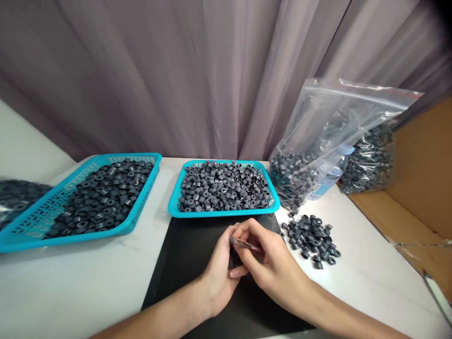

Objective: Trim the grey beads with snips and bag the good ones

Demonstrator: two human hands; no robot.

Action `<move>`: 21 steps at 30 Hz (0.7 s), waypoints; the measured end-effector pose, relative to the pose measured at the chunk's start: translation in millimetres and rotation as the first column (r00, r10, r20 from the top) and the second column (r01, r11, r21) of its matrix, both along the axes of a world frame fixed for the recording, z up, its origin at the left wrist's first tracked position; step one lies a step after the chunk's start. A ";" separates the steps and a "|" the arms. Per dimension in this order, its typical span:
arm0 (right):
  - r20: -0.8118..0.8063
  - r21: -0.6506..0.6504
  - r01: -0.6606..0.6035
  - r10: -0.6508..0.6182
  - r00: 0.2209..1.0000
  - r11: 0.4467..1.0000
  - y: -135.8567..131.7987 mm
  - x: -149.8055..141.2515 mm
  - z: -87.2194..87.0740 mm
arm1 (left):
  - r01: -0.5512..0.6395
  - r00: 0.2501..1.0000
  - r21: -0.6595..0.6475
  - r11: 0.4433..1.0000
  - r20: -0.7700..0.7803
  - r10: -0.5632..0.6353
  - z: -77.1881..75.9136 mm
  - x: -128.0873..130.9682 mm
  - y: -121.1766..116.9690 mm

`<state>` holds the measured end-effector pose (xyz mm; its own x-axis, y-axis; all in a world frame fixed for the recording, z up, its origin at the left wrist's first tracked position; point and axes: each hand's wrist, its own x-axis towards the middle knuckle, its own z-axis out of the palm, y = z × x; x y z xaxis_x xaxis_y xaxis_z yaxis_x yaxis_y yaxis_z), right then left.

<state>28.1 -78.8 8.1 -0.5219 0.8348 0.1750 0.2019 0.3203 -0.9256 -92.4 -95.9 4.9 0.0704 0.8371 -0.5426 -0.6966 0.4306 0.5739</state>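
Note:
My left hand (219,278) and my right hand (273,254) meet above a black mat (187,263). Between the left thumb and fingers sits a small dark grey plastic ring (232,241), partly covered by the fingers. The right hand is closed around a slim pointed metal tool (246,244), whose tip reaches the ring; its exact kind is not clear. Just beyond the hands stands a turquoise basket (224,215) heaped with similar dark grey rings. A loose pile of rings (312,238) lies on the table to the right of my right hand.
Another turquoise basket (136,221) of rings stands at left, beside a bag of dark parts (21,195). Back right are an upright zip bag (300,136) with rings, a plastic bottle (330,174), another filled bag (370,160) and a cardboard box (420,165). A grey curtain (169,80) hangs behind.

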 end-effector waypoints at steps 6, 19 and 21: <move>-0.220 -0.272 -0.080 0.019 0.975 0.959 13.8 5.6 13.8 | 0.127 0.990 0.059 0.990 -0.076 -0.122 -4.7 -11.1 10.2; 0.021 -0.035 -0.044 0.044 0.999 0.998 6.7 14.6 1.8 | 0.272 0.934 0.089 0.958 -0.263 -0.240 12.2 -24.9 15.1; 0.046 0.003 -0.029 0.029 0.999 1.000 5.3 14.3 1.9 | 0.263 0.940 0.086 0.961 -0.245 -0.236 14.5 -22.0 12.7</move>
